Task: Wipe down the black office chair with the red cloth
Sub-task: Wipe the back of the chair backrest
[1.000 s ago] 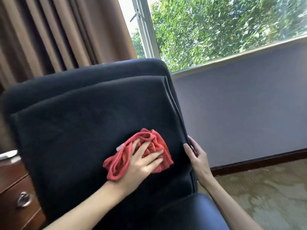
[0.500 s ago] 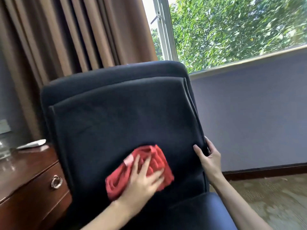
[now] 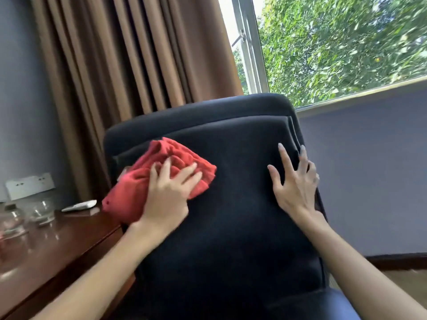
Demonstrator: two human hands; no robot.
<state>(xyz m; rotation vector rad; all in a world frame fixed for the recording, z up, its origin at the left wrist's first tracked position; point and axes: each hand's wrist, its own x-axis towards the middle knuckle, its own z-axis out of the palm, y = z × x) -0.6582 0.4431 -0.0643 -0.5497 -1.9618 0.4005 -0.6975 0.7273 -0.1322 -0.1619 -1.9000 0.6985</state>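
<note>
The black office chair (image 3: 231, 239) fills the middle of the view, its fabric backrest facing me. My left hand (image 3: 168, 195) presses the crumpled red cloth (image 3: 143, 181) flat against the upper left part of the backrest, fingers spread over it. Part of the cloth hangs past the chair's left edge. My right hand (image 3: 295, 185) rests on the backrest's right side, thumb and forefinger on the front and the other fingers hooked over the right edge. A bit of the seat (image 3: 312, 306) shows at the bottom right.
A glossy wooden desk (image 3: 46, 255) stands close on the left, bearing glass cups (image 3: 41, 211) and a white remote (image 3: 79, 205). Brown curtains (image 3: 115, 65) hang behind the chair. A window (image 3: 335, 42) and grey wall (image 3: 369, 169) are on the right.
My left hand has slid the red cloth from the lower middle of the backrest up and to its upper left. My right hand moved higher along the right edge. The view swung left.
</note>
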